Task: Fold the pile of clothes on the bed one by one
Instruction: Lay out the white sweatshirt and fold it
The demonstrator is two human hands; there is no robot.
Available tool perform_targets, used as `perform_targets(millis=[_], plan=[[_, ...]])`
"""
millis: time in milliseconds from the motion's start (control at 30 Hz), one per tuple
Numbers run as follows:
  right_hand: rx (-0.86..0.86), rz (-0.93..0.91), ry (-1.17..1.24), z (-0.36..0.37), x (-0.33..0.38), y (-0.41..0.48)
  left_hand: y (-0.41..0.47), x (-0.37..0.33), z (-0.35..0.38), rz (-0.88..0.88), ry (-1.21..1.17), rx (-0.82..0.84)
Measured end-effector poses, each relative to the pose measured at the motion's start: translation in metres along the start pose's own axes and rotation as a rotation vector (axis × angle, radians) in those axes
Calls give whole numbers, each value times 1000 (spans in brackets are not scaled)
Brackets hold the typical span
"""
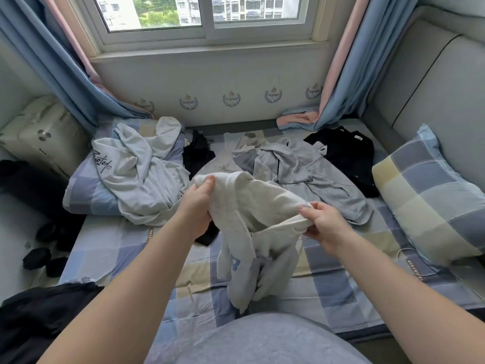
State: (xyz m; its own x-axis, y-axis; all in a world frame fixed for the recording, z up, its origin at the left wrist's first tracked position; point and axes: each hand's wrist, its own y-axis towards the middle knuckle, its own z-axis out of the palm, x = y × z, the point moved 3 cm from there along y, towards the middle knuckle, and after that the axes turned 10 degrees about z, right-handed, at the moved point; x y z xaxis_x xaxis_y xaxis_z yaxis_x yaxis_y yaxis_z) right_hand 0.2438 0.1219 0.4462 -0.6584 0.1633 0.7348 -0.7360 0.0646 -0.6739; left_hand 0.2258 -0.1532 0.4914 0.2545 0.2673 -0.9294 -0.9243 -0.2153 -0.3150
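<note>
Currently holding white sweatshirt [252, 203] up over bed [126, 248], lower part dangling limp. Grip clamped on upper edge at both ends: left hand [198, 206], right hand [328, 227]. Probably light, soft, floppy; best taken by shoulders, laid flat.

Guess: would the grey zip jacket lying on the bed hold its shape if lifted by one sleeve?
Probably not: the grey zip jacket lies rumpled and creased, so it would likely sag. It looks light, like the white garment drooping below the left hand and right hand. Pushed, it would likely bunch on the checked sheet rather than slide.
</note>
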Motion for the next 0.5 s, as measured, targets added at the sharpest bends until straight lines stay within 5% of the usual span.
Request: perform_targets(millis=[100,200,333,500], plan=[[109,-70,150,13,8,-23,3,19,-6,-96,270,-6],[215,-102,240,24,10,-43,-5,40,2,-230,534,179],[393,-135,299,28,17,-63,-23,66,25,-439,574,386],[518,-156,248,17,20,-71,-14,87,45,-419,585,181]])
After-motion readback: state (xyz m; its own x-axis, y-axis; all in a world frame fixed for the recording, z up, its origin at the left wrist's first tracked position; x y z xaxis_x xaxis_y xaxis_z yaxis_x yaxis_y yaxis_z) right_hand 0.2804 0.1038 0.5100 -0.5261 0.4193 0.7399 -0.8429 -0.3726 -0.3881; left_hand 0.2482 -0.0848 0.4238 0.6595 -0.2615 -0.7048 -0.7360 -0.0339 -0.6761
